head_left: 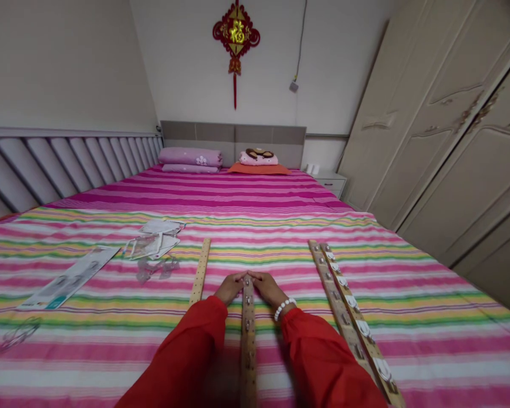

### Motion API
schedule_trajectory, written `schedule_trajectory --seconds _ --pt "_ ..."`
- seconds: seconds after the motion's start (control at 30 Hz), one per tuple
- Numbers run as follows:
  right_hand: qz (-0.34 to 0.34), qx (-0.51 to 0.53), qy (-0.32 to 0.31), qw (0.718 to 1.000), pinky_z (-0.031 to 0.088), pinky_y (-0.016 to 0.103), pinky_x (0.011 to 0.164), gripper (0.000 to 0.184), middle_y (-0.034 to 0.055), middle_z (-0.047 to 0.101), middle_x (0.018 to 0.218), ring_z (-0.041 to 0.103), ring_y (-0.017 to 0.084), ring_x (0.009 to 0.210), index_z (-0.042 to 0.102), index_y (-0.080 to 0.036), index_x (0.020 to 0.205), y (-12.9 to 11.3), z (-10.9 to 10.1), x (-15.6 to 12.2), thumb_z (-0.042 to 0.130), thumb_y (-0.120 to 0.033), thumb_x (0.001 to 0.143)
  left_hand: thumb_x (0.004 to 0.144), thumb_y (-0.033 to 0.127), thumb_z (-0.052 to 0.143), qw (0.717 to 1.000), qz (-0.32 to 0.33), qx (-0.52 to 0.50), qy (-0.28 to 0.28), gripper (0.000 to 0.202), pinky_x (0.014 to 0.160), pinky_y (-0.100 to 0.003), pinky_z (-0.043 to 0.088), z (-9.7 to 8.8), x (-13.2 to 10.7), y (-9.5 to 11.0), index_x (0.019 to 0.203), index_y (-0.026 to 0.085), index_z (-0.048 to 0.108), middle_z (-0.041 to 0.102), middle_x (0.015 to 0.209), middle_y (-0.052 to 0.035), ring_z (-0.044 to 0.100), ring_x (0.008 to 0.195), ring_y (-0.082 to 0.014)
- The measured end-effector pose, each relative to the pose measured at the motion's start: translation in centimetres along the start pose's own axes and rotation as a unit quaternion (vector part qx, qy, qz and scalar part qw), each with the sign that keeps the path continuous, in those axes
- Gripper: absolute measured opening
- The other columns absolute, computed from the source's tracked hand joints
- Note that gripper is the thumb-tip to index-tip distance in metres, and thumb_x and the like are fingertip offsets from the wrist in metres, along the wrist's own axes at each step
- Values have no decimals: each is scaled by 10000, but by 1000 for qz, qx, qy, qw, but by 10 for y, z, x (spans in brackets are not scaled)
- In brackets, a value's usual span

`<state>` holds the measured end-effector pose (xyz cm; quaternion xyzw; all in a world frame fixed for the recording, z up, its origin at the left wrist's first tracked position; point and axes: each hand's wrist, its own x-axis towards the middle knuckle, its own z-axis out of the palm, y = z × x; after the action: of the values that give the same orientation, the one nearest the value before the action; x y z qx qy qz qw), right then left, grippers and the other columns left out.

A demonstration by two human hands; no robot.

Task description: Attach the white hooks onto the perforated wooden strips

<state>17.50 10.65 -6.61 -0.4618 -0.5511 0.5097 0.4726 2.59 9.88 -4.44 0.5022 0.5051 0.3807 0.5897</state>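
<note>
A long wooden strip [249,340] with small metal hooks set along it lies lengthwise on the striped bedspread between my forearms. At its far end, my left hand [232,287] grips the left side with closed fingers. From the right, my right hand [270,290], with a white bead bracelet [284,307] at the wrist, closes on the same end. The two hands' fingertips nearly meet there. Left of them lies a bare wooden strip [200,271] with rows of holes. To the right are a strip with metal hooks [335,294] and one carrying white hooks [352,303].
On the left lie a long printed packaging card [72,277], a pile of clear and white packaging [155,241] and a crumpled clear bag [21,333]. Folded bedding [191,158] rests by the headboard [195,131]. A rail [59,164] runs along the left; a wardrobe [442,130] stands right.
</note>
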Motion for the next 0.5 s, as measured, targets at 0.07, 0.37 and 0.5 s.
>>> schedule_trajectory --seconds 0.07,0.37,0.5 --pt "-5 4 -8 1000 429 485 986 266 36 774 884 671 276 979 771 -212 875 -3 1 -4 657 -322 661 525 268 717 1000 -5 -6 8 482 487 -206 282 0 0 -1 998 178 738 598 550 42 397 464 -74" --pt "-25 15 15 999 384 479 1031 270 52 761 966 631 283 1071 769 -226 880 -13 1 -26 643 -349 675 564 287 747 999 -22 -23 27 510 567 -238 377 5 -7 3 1065 200 709 588 542 44 473 515 -100" --pt "-1 29 67 997 414 430 1006 371 58 717 1111 588 269 1135 732 -224 1014 -7 3 -33 629 -359 684 595 362 739 998 -24 -33 41 566 589 -242 384 5 -15 5 1135 203 675 541 519 53 469 520 -99"
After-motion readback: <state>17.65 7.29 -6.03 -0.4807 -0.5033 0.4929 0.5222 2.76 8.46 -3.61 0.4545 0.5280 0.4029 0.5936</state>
